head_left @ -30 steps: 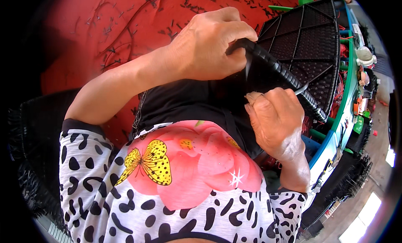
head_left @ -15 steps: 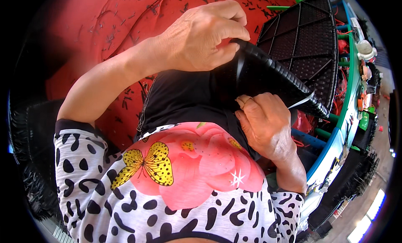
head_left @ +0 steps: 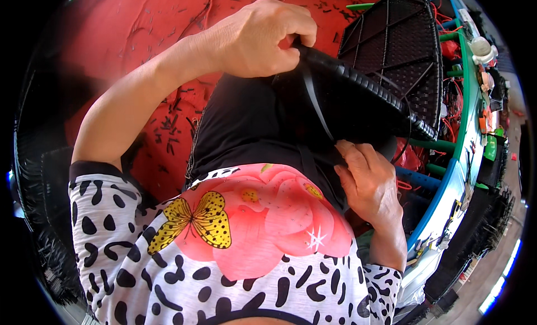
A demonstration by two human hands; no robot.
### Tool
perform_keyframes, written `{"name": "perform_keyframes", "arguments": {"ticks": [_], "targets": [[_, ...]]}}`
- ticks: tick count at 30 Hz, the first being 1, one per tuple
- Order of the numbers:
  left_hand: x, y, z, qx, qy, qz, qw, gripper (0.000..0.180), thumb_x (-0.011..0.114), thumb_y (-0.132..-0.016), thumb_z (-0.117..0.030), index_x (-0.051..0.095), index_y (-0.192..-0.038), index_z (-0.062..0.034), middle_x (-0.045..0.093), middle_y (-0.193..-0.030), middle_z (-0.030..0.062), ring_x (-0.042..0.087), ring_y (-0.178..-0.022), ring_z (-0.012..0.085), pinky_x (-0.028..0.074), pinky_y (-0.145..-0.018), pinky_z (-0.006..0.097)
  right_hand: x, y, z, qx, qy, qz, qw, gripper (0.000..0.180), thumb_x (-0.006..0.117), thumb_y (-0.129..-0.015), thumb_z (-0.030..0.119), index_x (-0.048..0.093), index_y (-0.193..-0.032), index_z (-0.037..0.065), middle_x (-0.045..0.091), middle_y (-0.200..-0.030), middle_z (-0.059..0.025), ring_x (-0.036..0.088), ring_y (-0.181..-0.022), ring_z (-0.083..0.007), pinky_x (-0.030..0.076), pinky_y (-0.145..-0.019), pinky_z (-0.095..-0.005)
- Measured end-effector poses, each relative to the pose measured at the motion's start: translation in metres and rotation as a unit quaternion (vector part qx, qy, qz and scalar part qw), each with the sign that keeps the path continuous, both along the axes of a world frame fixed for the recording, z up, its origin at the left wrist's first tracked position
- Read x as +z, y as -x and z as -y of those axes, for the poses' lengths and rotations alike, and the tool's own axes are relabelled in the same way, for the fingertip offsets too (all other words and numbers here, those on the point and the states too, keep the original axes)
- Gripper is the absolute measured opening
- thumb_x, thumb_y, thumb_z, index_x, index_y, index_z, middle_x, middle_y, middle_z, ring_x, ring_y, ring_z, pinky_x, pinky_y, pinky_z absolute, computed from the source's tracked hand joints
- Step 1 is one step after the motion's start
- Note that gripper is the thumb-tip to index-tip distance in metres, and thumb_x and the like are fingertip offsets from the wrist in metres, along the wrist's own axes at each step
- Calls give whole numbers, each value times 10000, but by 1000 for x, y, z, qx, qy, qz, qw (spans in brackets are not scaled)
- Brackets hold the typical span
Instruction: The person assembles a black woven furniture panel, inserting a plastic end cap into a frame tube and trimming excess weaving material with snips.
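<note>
A black woven frame rests over my lap, its edge bound with glossy strip; this wrapped rim (head_left: pixel 363 83) runs from near my left hand down to the right. My left hand (head_left: pixel 268 39) is closed at the rim's upper left end, thumb and bent index finger pinching there. From that end a narrow black plastic strip (head_left: pixel 317 104) stretches down to my right hand (head_left: pixel 366 177), whose thumb and fingers are pinched on it. Dark trousers lie behind the strip, and the frame's underside is too dark to make out.
Beyond the rim leans a latticed black woven panel (head_left: pixel 391 45). On the right stands a curved blue and green rack (head_left: pixel 460 146) with red cords inside. Black strip scraps litter the red floor covering (head_left: pixel 162 23). Tools and small parts lie past the rack.
My left hand and the rim have shifted slightly left and up. My right hand has moved a little right and down, and the strip now shows stretched between both hands.
</note>
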State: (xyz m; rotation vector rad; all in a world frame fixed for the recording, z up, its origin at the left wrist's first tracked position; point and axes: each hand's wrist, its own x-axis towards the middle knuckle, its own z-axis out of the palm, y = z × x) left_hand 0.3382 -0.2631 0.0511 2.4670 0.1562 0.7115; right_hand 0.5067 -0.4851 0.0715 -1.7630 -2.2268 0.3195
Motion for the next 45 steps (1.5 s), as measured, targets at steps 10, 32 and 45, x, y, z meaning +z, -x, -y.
{"name": "perform_keyframes", "arguments": {"ticks": [10,32,45], "targets": [[16,16,-16,29,-39,-77,996,189,543,-655,41,531,-842,20,576,-885,116,575,-841,276,463,-762,332,-27,-43,82,-238,227,-58,943,362,649,-715,62,554,-1061,23,596,-896,-166,613,-766,-288,487,-664,-360],[13,10,12,27,-163,-63,984,302,504,-681,66,561,-973,14,554,-1023,151,546,-980,294,426,-867,368,-105,-94,142,-339,-3,-91,936,269,526,-676,-24,585,-936,16,614,-869,-136,602,-820,-312,482,-686,-380],[20,-35,71,-146,-320,-53,935,200,536,-715,27,555,-914,41,556,-853,164,562,-868,315,310,-967,548,-55,-114,256,-438,99,-258,855,493,705,-688,119,551,-1148,30,603,-1029,-59,583,-903,-178,476,-775,-298]]}}
